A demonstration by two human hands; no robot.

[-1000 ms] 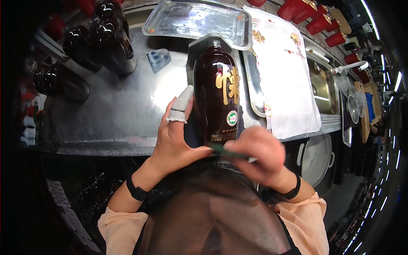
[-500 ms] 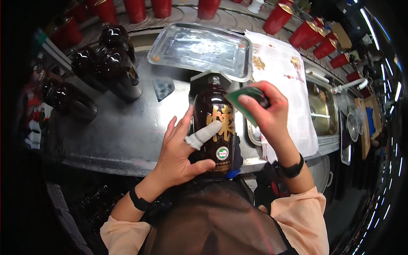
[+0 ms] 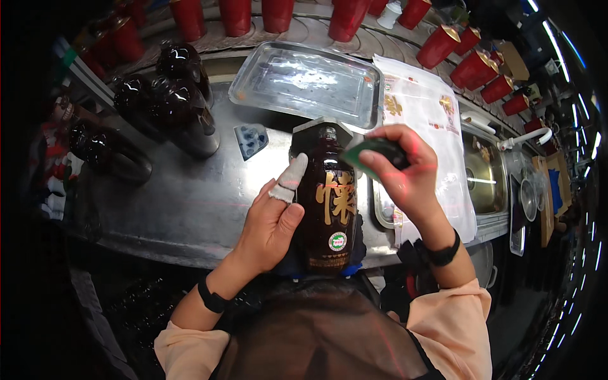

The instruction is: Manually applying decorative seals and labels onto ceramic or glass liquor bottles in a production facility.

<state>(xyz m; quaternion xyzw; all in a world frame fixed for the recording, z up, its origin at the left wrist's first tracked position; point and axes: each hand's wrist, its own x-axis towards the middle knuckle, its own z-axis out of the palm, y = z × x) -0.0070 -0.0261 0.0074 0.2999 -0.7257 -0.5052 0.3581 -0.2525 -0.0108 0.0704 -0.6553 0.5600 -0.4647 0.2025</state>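
Observation:
A dark brown glass bottle [image 3: 320, 237] lies with its neck pointing away, in a dark holder [image 3: 304, 131] at the bench's near edge. A large gold character decal [image 3: 339, 201] and a small round green-and-white sticker [image 3: 337, 240] are on its face. My left hand [image 3: 269, 228] is beside the bottle's left side, index finger in a white finger sleeve stretched along it, thumb apart; the other fingers are partly hidden. Above the bottle's right shoulder, my right hand [image 3: 408, 168] pinches a green scraper [image 3: 363, 157], its edge blurred by motion.
A metal tray [image 3: 304, 85] lies beyond the bottle. White printed sheets [image 3: 424, 101] are stacked at right, before a sink [image 3: 484, 168]. Several dark bottles [image 3: 183, 114] stand at left, near a small blue-spotted piece [image 3: 251, 140]. Red cups [image 3: 277, 16] line the conveyor behind.
My left hand has drawn back from the bottle's front to its left side, uncovering the decal. My right hand still holds the scraper near the shoulder. The whole view has shifted slightly.

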